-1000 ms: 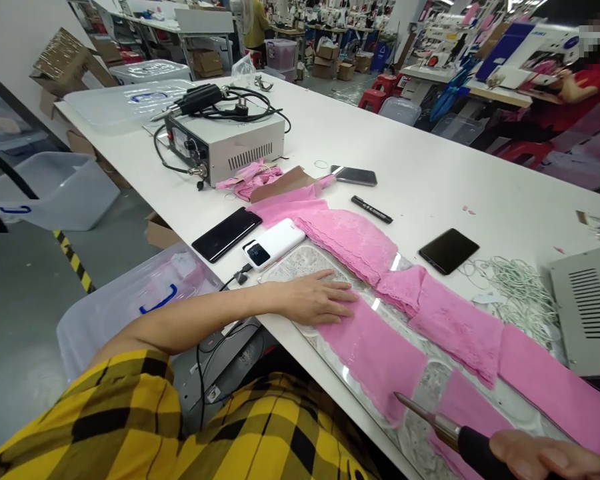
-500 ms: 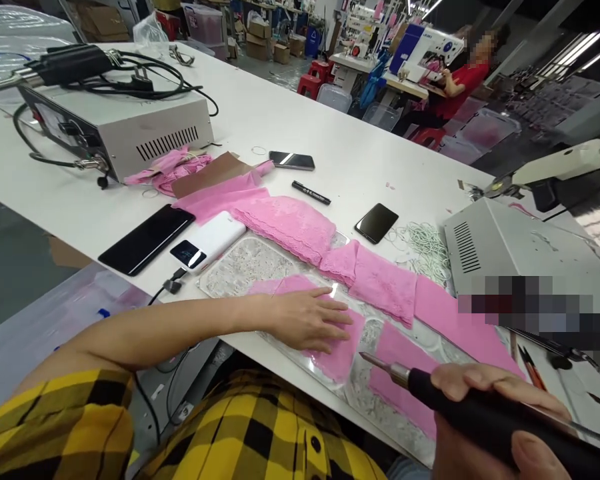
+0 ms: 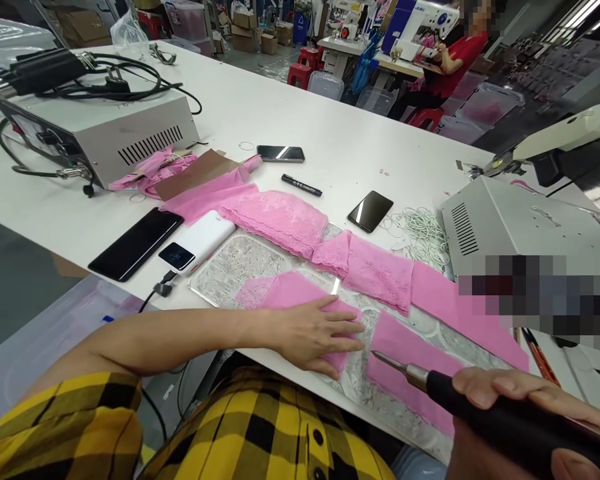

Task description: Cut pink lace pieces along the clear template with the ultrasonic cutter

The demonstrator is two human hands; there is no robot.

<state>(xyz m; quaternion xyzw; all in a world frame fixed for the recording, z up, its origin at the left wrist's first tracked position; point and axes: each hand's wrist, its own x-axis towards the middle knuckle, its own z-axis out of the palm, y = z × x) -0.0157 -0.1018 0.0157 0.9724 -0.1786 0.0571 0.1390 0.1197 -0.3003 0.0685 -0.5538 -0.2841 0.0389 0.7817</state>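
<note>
Pressing pink lace piece (image 3: pixel 300 297) flat on clear plate (image 3: pixel 230 267) with open-fingered left hand (image 3: pixel 315 333) | right hand (image 3: pixel 520 407) gripping black cutting tool (image 3: pixel 480 407), metal tip over neighbouring pink piece (image 3: pixel 405 347)

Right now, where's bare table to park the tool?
Free: the white table beyond the black marker and far phone. Crowded: the near edge, with the left hand on pink lace, the cutting tool in the right hand, and the power bank.
</note>
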